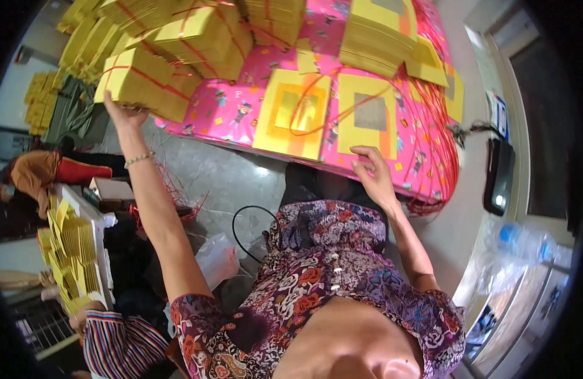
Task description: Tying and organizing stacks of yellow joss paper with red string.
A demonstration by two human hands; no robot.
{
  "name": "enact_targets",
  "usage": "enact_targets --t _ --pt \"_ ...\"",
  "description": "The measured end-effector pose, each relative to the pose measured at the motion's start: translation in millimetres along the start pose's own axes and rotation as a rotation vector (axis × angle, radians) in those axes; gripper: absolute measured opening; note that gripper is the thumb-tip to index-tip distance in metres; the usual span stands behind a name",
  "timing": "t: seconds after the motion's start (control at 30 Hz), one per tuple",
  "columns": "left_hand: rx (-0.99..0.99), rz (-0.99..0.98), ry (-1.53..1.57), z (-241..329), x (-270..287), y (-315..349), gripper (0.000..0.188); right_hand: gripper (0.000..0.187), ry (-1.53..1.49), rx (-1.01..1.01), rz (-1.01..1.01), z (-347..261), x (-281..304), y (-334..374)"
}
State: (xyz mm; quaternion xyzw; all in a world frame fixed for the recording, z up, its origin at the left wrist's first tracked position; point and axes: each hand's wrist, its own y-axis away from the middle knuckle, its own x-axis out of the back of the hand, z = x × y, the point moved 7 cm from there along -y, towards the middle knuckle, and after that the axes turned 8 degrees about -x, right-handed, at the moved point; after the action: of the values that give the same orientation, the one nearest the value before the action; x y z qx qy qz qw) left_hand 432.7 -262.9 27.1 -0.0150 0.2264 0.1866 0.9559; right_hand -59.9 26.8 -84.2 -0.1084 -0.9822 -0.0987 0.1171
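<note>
At the far left corner of the table, my left hand (125, 115) grips the lower end of a bundle of yellow paper (128, 74) tied with red string. Its thumb lies along the bundle's end, and the other fingers are partly hidden beneath. My right hand (373, 174) hovers over the table's front edge, fingers loosely bent and apart, with nothing visible in it. Just beyond it lies yellow paper with a silver square (370, 112). Left of that is a yellow paper stack with a gold foil square (293, 117). A loose red string (294, 126) loops across both.
More tied bundles (200, 38) crowd the back left of the pink patterned table (231, 129). A tall yellow stack (377, 47) stands at the back. Red strings (440, 132) hang along the right edge. At left, people work beside another table with yellow paper (73, 252).
</note>
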Motion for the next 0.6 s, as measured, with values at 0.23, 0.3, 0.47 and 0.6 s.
enact_targets --t 0.23,0.3,0.47,0.6 --pt "-0.068 0.335 0.050 -32 38 21 0.090 0.026 0.272 0.202 0.124 2 33 10" --pt "-0.198 0.241 -0.297 -44 58 31 0.062 0.028 0.435 0.249 0.152 5 42 5" --pt "-0.606 -0.274 -0.547 -120 -22 137 0.042 0.048 0.802 0.486 0.142 22 55 -25" --pt "-0.606 -0.720 -0.901 -159 -111 223 0.042 0.061 0.970 0.496 0.002 22 55 -43"
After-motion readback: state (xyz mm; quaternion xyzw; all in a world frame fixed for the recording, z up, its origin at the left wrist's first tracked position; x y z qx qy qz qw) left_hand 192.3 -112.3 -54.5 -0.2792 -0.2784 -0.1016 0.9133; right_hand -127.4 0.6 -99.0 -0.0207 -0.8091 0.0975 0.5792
